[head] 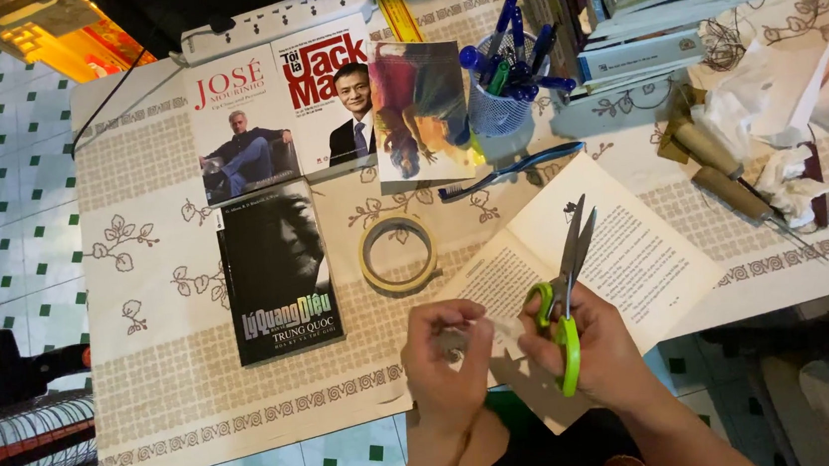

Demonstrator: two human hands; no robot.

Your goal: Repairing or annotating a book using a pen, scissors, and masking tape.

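My right hand (594, 342) grips green-handled scissors (565, 295), blades pointing up and away over an open book (596, 247) lying at the table's near edge. My left hand (446, 360) pinches a small clear strip, likely tape (483, 335), stretched toward my right fingers. A roll of tape (397, 253) lies flat on the table just beyond my left hand.
Several books: a black one (278, 270) at left, three more (323, 106) behind it. A mesh pen cup (502, 85), a blue toothbrush (509, 172), a white power strip (276, 20), stacked books (654, 2), wooden-handled tools (729, 175) and tissues (772, 92) at right. A fan (13, 438) stands on the floor.
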